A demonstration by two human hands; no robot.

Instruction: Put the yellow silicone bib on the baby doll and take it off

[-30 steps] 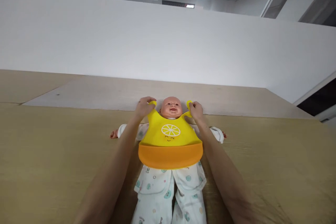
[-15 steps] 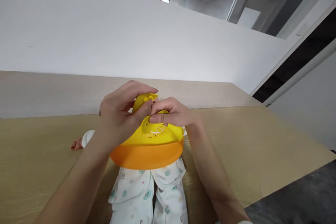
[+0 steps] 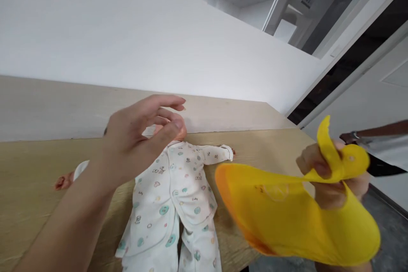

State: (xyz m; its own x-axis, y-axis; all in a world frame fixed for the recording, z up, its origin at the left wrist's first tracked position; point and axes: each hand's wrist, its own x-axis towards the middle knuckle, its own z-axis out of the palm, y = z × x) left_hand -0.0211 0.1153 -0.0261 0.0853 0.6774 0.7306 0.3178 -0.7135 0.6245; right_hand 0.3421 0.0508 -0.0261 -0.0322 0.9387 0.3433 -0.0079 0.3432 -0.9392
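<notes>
A baby doll (image 3: 172, 187) in a white patterned sleepsuit lies on its back on the wooden table (image 3: 35, 178). Its head is mostly hidden behind my left hand (image 3: 140, 136), which hovers above the doll's chest and head with fingers loosely curled and apart, holding nothing. My right hand (image 3: 328, 178) is out to the right, past the table's edge, gripping the straps of a yellow and orange silicone bib (image 3: 296, 221). The bib hangs in the air, off the doll.
A white partition wall (image 3: 127, 38) runs behind the table. To the right the table ends above a dark floor (image 3: 382, 221). A dark object with a grey part (image 3: 379, 144) shows at the far right edge.
The bib has come off the doll's neck and swung away to the right in my right hand. My left hand let go of the strap and opened. The view turned right.
</notes>
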